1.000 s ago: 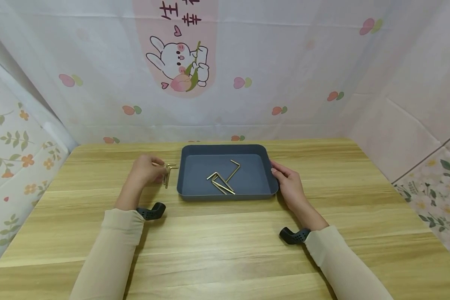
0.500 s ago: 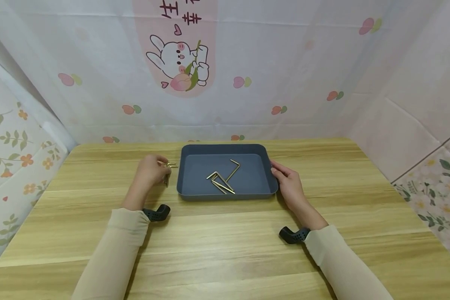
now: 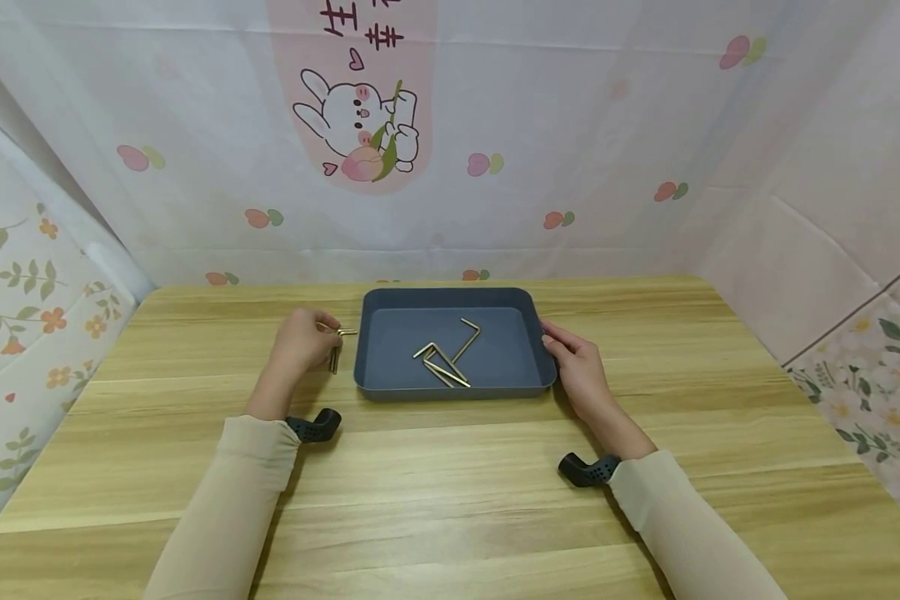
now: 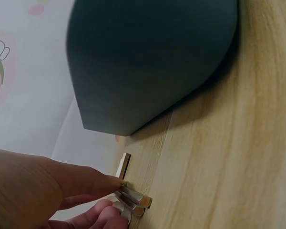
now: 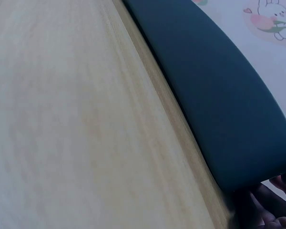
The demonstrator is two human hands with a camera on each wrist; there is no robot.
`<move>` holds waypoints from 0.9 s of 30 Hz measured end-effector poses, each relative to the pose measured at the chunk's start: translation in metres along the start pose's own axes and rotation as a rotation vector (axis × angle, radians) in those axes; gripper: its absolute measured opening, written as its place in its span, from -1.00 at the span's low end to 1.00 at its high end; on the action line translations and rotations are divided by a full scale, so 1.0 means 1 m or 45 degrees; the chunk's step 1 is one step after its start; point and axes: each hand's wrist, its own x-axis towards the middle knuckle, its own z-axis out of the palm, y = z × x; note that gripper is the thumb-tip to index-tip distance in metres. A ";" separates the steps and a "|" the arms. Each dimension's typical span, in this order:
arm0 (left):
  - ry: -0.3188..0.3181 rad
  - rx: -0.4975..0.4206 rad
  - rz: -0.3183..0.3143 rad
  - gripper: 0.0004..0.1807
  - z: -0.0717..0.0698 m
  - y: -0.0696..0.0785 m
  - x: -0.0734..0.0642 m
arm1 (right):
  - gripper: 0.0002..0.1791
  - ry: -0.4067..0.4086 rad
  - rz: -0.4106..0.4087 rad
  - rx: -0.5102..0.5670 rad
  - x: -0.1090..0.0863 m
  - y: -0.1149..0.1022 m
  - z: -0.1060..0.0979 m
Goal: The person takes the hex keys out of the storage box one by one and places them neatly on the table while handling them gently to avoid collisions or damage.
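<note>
- Fingers and thumb of the left hand (image 3: 300,340) hide most of the held bars (image 3: 334,361), bent and brass-coloured; only their ends show, so the count is unclear
- That grip is nearly closed, pinching those bars just beside the left wall of the tray (image 3: 397,342); whether they touch the surface (image 3: 450,492) is hard to tell
- The right hand (image 3: 583,375) has its thumb at the tray's right rim, the other fingers partly hidden outside the wall — a narrow grip, closed on that edge
- In the right wrist view its fingers are dark and cut off at the corner; both wrist views crop the tray and show only its outside
- Inside the grey tray, which sits flat on the surface, lie the loose bars (image 3: 452,364), L-shaped, crossing around the middle and near side — overlap blurs their number
- Both sleeves (image 3: 213,517) run out of the head view's bottom edge
</note>
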 end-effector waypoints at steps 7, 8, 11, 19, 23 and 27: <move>0.002 -0.002 -0.009 -0.70 0.000 -0.002 0.001 | -0.50 -0.005 -0.007 -0.002 0.001 0.001 0.000; 0.002 -0.004 -0.011 -0.70 0.000 -0.002 0.000 | -0.50 -0.003 -0.010 -0.003 0.001 0.001 0.000; 0.011 0.007 -0.010 -0.70 0.000 -0.002 0.001 | -0.50 0.002 -0.016 -0.005 0.002 0.001 0.000; 0.036 0.066 -0.002 -0.71 -0.001 -0.004 0.002 | -0.50 0.007 -0.021 -0.011 0.002 0.001 0.001; 0.041 0.079 0.005 -0.70 -0.001 -0.004 0.001 | -0.50 0.006 -0.021 -0.009 0.002 0.001 0.001; 0.030 0.082 -0.008 -0.67 -0.003 -0.003 -0.001 | -0.50 0.006 -0.020 -0.012 0.001 0.001 0.000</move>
